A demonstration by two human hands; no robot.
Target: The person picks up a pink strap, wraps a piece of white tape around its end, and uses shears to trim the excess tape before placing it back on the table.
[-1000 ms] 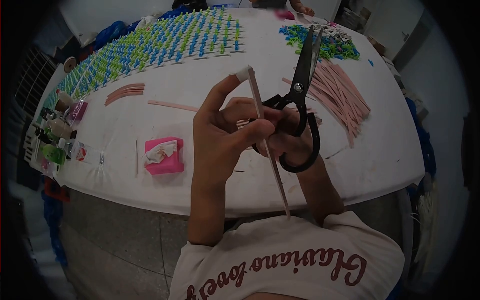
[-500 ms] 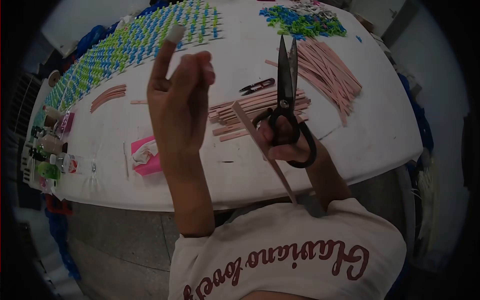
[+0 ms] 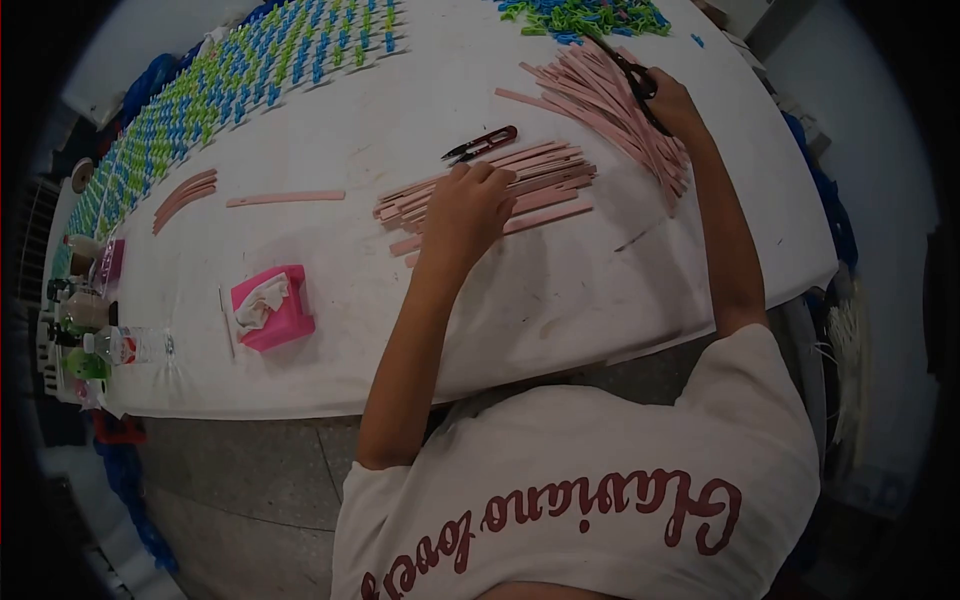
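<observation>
Pink strips, flat and narrow, lie in a stack [image 3: 545, 175] at the middle of the white-covered counter [image 3: 540, 325]. Long axis of the stack runs left to right, right ends slightly farther from the person. Left hand [image 3: 470, 212] is over the stack, palm down, fingers bent toward the strips; cannot tell whether the fingertips pinch one.

Right hand [image 3: 672, 103] is closed round the handles of black scissors [image 3: 634, 77], by the pile of loose strips [image 3: 603, 97]. Scissors slant, blades aimed away from the person and to the left, handles nearer and to the right. Loose strips fan along a similar slant, overlapping at odd angles.

Small snips [image 3: 482, 144] lie just beyond the stack, tips left, loop end right. Single strip [image 3: 285, 198] to the left of the stack, nearly crosswise to the person. Farther left, a few curved strips [image 3: 186, 198], slanting. Nearer the person, a bright pink box [image 3: 290, 320] with white tissue [image 3: 262, 303] on top. Far left, rows of green and blue clips [image 3: 250, 80]; more clips heaped [image 3: 590, 15] beyond the loose strips.
</observation>
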